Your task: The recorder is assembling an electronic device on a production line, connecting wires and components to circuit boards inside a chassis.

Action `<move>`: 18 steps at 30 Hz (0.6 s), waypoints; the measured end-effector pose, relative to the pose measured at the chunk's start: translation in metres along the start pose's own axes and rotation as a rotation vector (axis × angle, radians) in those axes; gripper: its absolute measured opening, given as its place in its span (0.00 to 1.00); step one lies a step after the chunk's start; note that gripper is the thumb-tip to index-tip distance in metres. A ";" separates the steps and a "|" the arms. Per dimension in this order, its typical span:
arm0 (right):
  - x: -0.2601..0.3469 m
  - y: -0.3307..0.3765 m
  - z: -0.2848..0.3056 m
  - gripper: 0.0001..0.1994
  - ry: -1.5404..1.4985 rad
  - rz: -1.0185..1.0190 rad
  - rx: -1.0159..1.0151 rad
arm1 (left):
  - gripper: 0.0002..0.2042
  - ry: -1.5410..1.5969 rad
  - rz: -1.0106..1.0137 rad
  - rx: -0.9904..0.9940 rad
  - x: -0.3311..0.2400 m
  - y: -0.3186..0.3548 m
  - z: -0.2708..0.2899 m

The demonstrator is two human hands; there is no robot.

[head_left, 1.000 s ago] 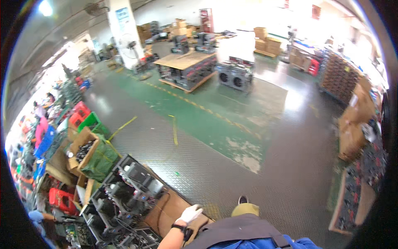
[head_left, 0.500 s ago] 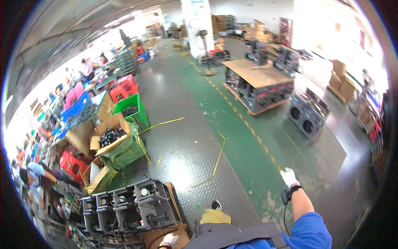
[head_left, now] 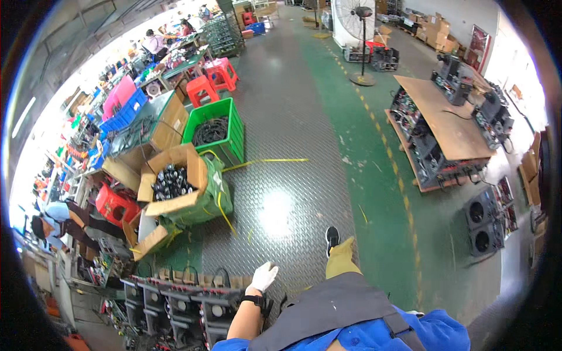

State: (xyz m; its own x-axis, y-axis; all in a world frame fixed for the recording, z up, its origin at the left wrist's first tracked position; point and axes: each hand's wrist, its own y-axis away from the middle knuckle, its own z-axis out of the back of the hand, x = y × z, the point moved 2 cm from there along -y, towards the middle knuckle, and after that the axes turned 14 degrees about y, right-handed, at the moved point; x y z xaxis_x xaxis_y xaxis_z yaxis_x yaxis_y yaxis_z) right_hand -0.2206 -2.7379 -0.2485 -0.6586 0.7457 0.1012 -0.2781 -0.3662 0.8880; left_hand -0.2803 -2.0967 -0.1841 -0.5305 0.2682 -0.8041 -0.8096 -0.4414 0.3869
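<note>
My left hand (head_left: 263, 277), in a white glove with a dark band at the wrist, hangs in front of me above the metal floor. Its fingers are loosely apart and nothing is in them. Closest to it on the left is a row of grey-black speaker cabinets (head_left: 216, 310) with round openings and black cables along the top. My right hand is out of view; only the blue sleeve (head_left: 442, 327) on that side shows.
Left of the walkway stand an open carton of black parts (head_left: 146, 186), a green crate of cables (head_left: 236, 131) and red stools (head_left: 202, 90). A co-worker (head_left: 58, 217) bends over at far left. To the right are a board-topped pallet (head_left: 439, 117) and a twin speaker box (head_left: 483, 225).
My left hand has risen from beside the cabinets to in front of me. My right hand has left the view. The surroundings have shifted as my head turned and I stepped forward.
</note>
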 end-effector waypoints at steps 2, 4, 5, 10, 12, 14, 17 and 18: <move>-0.066 -0.052 0.062 0.19 0.051 0.063 0.054 | 0.17 -0.071 -0.174 -0.089 -0.023 -0.073 0.020; -0.155 -0.158 0.122 0.17 0.070 -0.323 -0.222 | 0.17 -0.181 -0.122 -0.095 -0.030 -0.139 0.027; -0.171 -0.205 0.197 0.15 0.167 -0.310 -0.251 | 0.20 -0.254 0.008 -0.100 -0.008 -0.162 0.033; -0.151 -0.377 0.647 0.16 -0.298 -0.063 -1.041 | 0.28 -0.129 0.559 0.105 0.039 -0.236 0.067; -0.048 -0.332 0.845 0.18 -0.609 0.076 -0.860 | 0.27 -0.026 0.595 -0.093 -0.003 -0.261 0.084; 0.013 -0.327 0.968 0.18 -0.520 0.285 -0.944 | 0.26 -0.120 0.717 -0.125 0.022 -0.305 0.086; 0.047 -0.373 1.062 0.21 -0.234 0.424 -0.992 | 0.12 -0.567 0.446 0.102 0.104 -0.396 0.035; -0.011 -0.458 1.042 0.21 0.112 0.449 -1.145 | 0.12 -0.571 0.426 0.079 0.107 -0.455 0.032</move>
State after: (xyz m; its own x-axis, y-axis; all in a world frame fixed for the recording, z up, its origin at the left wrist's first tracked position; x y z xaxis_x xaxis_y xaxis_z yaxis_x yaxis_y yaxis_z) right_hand 0.6428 -1.9979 -0.1888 -0.8943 0.3971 0.2062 -0.4267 -0.8956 -0.1258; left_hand 0.0232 -1.8396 -0.4318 -0.8358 0.5019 -0.2225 -0.5068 -0.5498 0.6640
